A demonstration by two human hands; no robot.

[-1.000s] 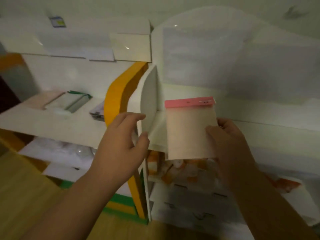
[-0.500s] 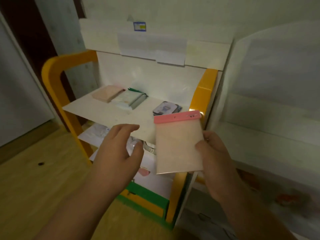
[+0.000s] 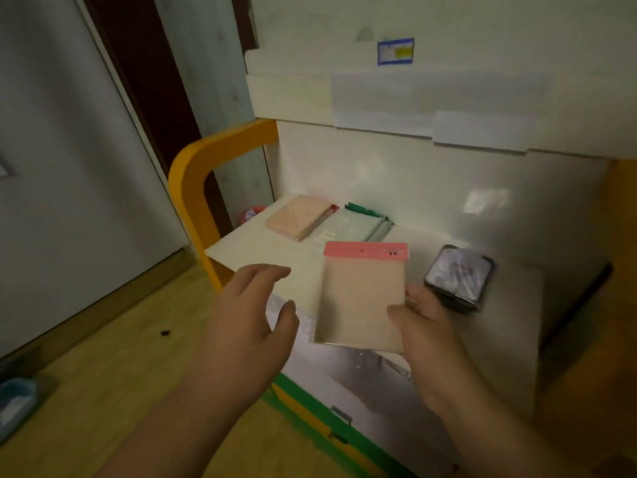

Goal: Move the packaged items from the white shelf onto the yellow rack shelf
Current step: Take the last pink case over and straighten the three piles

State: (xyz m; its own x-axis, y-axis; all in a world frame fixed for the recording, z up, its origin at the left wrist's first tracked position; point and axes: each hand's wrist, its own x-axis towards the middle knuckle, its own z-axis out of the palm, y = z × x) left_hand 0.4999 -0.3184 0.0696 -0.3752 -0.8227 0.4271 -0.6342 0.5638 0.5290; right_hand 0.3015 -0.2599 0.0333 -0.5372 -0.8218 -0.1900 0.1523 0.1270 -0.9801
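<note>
Wooden floorboards [image 3: 103, 357] with a pale grain run under the yellow rack [image 3: 193, 188], whose thick frame bends in a rounded corner at the left. Nearest the camera, the left hand [image 3: 248, 326] hovers with its fingers spread and loosely bent, holding nothing. Just beside it, the right hand [image 3: 424, 326] pinches the lower right corner of a flat, rectangular packet [image 3: 362, 298], beige with a pink strip along its top, held upright above the front edge of the rack's smooth white shelf board [image 3: 262, 257]. Farther back on that board lie a peach packet [image 3: 296, 217], a clear packet with green edging [image 3: 358, 224] touching it, and, well apart at the right, a dark glossy packet [image 3: 458, 274] with rounded corners. Behind them rises a shiny white back panel [image 3: 431, 188].
</note>
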